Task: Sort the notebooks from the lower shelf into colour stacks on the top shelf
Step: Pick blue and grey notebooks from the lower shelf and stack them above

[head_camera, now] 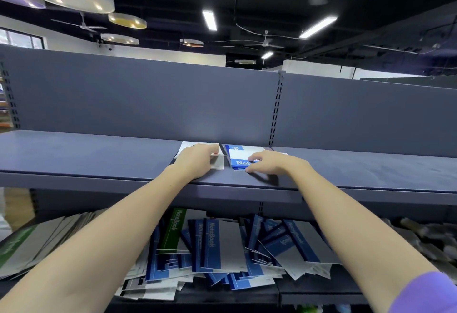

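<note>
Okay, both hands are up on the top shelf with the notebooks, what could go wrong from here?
1. The blue stack under the right hand sits near the top shelf's front edge; a nudge may push it off.
2. The left hand covers its stack, so its colour is hard to check.
3. The lower-shelf pile overhangs and may slide.

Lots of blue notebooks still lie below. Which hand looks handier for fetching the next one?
Probably the right hand: its forearm passes directly over the blue notebooks below, while the left hand sits above the green one.
</note>
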Available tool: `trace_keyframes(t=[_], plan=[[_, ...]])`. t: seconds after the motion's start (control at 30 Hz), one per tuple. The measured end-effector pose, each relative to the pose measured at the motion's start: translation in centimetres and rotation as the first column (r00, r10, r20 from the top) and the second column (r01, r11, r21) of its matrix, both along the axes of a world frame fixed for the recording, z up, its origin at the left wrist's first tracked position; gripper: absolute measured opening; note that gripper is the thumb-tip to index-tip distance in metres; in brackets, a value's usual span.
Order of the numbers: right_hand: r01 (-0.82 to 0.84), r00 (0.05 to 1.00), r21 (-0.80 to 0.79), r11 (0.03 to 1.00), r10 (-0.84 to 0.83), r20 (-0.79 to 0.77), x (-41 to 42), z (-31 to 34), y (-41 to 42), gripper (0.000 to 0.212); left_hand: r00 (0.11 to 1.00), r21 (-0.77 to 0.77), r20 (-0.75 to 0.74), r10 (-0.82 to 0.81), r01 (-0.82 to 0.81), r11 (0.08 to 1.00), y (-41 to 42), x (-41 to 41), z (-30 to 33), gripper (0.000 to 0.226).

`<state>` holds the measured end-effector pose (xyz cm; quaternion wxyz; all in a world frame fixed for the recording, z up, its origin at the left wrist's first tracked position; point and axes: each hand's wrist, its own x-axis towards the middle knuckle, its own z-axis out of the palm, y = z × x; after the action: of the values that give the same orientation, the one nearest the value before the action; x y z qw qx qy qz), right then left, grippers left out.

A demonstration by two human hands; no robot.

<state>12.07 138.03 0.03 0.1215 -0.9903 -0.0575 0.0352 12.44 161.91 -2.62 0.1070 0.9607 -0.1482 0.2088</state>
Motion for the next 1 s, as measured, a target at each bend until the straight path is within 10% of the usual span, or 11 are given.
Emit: trace_keyframes(t=[0.37,0.77,1.0], plan=[[0.029,0.963,0.009,1.000,-0.030,0.268,-0.5,0.4,0.6,0.049,1.000,0.008,0.001,-0.004,0.004,1.000,0.0,-0.2,0.1,0.036],[0.092,0.996,-0.260,0.961,-0.085,0.038,-1.2,1.7,-0.2,0.042,1.000,0.020,-0.017,-0.001,0.001,1.000,-0.1,-0.2,0.1,0.036],[0.123,0.985,-0.155,0.980,-0.102,0.138,-1.3,-0.7,-0.6,0.046,1.000,0.014,-0.008,-0.007,0.007,1.000,-0.1,-0.3,0.1,0.030]])
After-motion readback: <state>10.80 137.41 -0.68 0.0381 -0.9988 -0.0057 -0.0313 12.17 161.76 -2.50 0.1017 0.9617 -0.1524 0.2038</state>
